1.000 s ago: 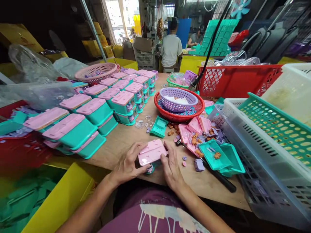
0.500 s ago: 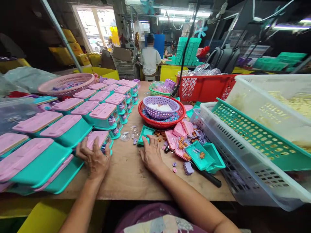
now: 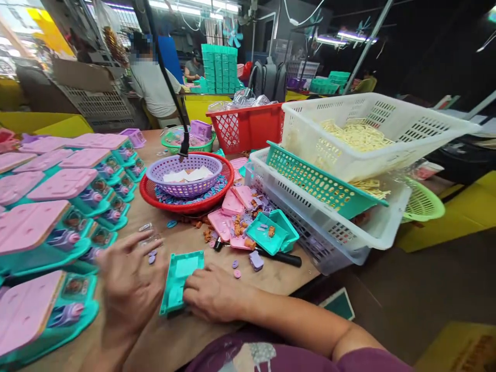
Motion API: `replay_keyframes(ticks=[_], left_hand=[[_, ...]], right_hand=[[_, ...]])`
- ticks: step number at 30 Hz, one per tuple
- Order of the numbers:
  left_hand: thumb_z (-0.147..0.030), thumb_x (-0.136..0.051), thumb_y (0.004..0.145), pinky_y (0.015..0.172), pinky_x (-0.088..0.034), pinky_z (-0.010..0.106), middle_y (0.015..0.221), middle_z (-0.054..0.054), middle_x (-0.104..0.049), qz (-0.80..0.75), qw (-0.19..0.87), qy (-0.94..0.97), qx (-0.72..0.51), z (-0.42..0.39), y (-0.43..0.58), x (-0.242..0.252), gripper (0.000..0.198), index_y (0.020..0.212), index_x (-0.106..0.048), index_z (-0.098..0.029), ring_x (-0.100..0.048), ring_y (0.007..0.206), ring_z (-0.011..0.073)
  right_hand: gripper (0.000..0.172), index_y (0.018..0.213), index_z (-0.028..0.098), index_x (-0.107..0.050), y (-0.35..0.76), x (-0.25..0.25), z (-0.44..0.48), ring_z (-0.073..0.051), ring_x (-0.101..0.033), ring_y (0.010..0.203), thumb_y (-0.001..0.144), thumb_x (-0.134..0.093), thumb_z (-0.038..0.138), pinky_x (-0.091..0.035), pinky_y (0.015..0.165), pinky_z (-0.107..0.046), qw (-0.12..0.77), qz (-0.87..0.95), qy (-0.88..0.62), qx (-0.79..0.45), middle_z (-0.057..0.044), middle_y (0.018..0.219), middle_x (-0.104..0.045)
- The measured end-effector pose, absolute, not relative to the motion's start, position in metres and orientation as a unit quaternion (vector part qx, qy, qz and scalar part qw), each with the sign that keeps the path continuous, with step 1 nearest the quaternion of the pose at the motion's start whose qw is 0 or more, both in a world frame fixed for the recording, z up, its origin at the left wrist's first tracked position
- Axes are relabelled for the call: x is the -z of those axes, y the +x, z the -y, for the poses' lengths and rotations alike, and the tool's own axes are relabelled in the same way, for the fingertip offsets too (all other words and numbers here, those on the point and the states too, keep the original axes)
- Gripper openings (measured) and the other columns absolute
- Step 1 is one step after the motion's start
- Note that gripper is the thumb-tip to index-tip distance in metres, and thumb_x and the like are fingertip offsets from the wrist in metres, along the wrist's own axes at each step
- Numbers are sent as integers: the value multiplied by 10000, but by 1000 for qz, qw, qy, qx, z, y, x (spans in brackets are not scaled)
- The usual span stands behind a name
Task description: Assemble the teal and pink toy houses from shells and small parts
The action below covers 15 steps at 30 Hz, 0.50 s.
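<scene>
From the head camera, we see the left hand (image 3: 129, 289) blurred, fingers spread wide. It hovers just above the wooden table (image 3: 279, 279) and grasps nothing that we can make out. Just beside it lies a teal tray piece (image 3: 179, 276), flat on the table with its hollow side up, between the 2 hands. The right hand (image 3: 215, 297) rests knuckles up with its fingertips on the tray piece's near right edge. The thumb is hidden, so we cannot tell whether it pinches the piece or only presses on it.

At the left stand stacks of teal boxes with pink lids (image 3: 62, 186). Beyond the tray piece a purple basket (image 3: 186, 173) sits inside a red basket (image 3: 153, 192). To their right lies a heap of pink parts (image 3: 232, 206) and a black-handled tool (image 3: 281, 257), with small lilac buttons (image 3: 234, 264) scattered near the right hand.

Further right, a white crate (image 3: 372, 111) of yellow pieces is stacked on a teal basket (image 3: 321, 181) and another white crate. A red crate (image 3: 248, 126) stands behind. At the back a person (image 3: 151, 82) sits facing away.
</scene>
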<state>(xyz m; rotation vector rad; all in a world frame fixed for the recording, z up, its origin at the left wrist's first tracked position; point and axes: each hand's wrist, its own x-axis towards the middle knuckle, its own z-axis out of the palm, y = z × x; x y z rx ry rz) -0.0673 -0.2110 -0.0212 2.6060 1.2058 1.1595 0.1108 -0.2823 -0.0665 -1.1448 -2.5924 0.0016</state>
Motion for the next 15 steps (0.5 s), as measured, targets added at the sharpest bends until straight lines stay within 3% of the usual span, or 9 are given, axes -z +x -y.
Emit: replay_keyframes(ticks=[1,3,6,10,15], left_hand=[[-244,-538,925,1085,-373,546,1206,93,-578,-349,34,863,-365,204,-40,15,241,1164,-558,-226,-516,1194,300],[-298,-526,934,963,-481,438,1091,98,-625,-299,68,912,-273,192,15,10,195,1061,-626,-189,-561,1062,257],[-348,-558,909,901,-504,447,1045,148,-631,-283,49,951,-111,184,84,19,253,1005,-670,-143,-550,1035,292],[-265,-550,886,870,-504,416,1003,154,-656,-262,47,962,-66,180,128,33,186,894,-688,-140,-594,981,282],[-291,-432,920,765,-494,326,956,130,-710,-309,78,947,-42,169,132,11,305,943,-700,-148,-655,872,244]], right_hand=[[185,945,201,-573,111,71,287,-187,-542,929,986,-481,355,-426,770,-353,152,903,-401,1,-18,990,-627],[181,976,205,-583,110,80,294,-206,-543,967,967,-501,366,-430,776,-356,154,896,-417,2,-34,1027,-628],[196,1023,221,-588,113,90,303,-217,-550,951,969,-488,380,-431,760,-351,159,880,-448,-6,-47,1041,-629],[223,1034,228,-568,122,98,315,-195,-536,919,1014,-406,379,-421,739,-345,183,864,-468,-21,-24,989,-630],[223,999,223,-564,131,106,321,-180,-512,904,1010,-424,396,-394,745,-344,222,859,-461,-26,-4,999,-626]])
